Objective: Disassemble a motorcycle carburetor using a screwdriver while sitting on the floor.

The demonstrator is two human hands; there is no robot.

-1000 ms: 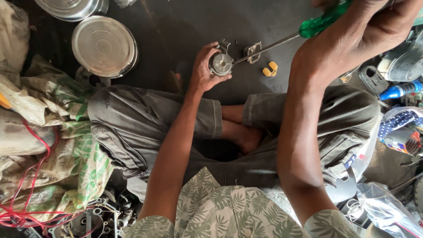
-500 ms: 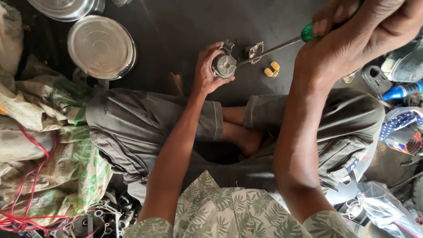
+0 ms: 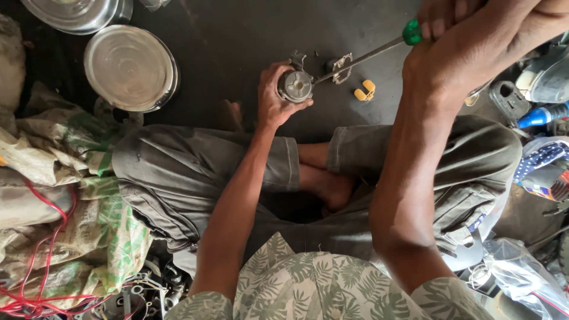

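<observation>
I sit cross-legged on a dark floor. My left hand (image 3: 274, 98) grips a small round grey metal part (image 3: 295, 86) held upright on the floor. My right hand (image 3: 468, 44), raised close to the camera at the upper right, is closed around the green handle of a screwdriver (image 3: 411, 32). Its long metal shaft slants down-left, and the tip meets the round part's right side. A small metal bracket (image 3: 341, 64) lies just under the shaft.
A small yellow piece (image 3: 364, 90) lies on the floor right of the part. Two round steel lids (image 3: 130, 68) sit at the upper left. Crumpled sacks (image 3: 71, 225) and red wires (image 3: 35, 296) fill the left side; tools and a blue-tipped bottle (image 3: 542, 115) crowd the right.
My right hand has slid up the screwdriver handle, so less green shows. The left hand keeps the round part in place.
</observation>
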